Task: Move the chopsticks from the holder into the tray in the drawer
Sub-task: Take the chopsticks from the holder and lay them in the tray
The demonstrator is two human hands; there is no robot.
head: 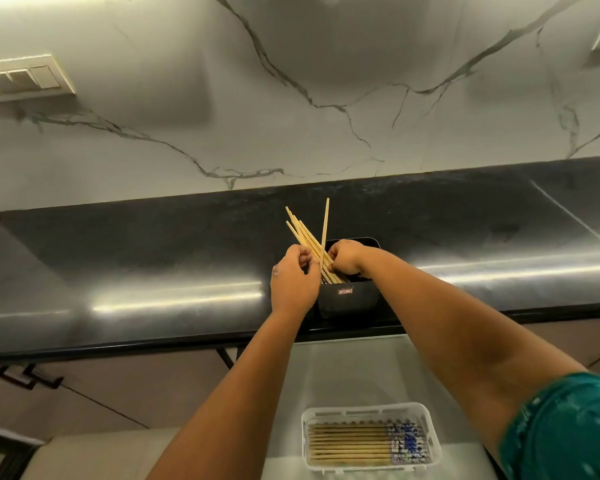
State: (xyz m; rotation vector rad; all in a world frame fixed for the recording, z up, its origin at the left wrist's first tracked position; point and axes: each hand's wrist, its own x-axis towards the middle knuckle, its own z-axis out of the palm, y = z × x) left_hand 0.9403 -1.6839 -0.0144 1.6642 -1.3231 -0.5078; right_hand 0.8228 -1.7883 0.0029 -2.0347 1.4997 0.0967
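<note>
A black rectangular holder (349, 301) stands near the front edge of the dark countertop. Several pale wooden chopsticks (303, 233) stick out of it, leaning up and to the left, one nearly upright. My left hand (293, 282) grips the bundle from the left, just above the holder's rim. My right hand (345, 259) pinches the same chopsticks from the right, over the holder's mouth. Below, a white slotted tray (430, 431) lies in the open drawer with several chopsticks (347, 445) laid flat in it, patterned blue ends to the right.
The dark countertop (153, 271) runs across the view under a marble-patterned wall. A switch plate (21, 77) sits on the wall at upper left. The pale drawer floor (347, 372) shows between my forearms. A cabinet handle (28, 375) is at lower left.
</note>
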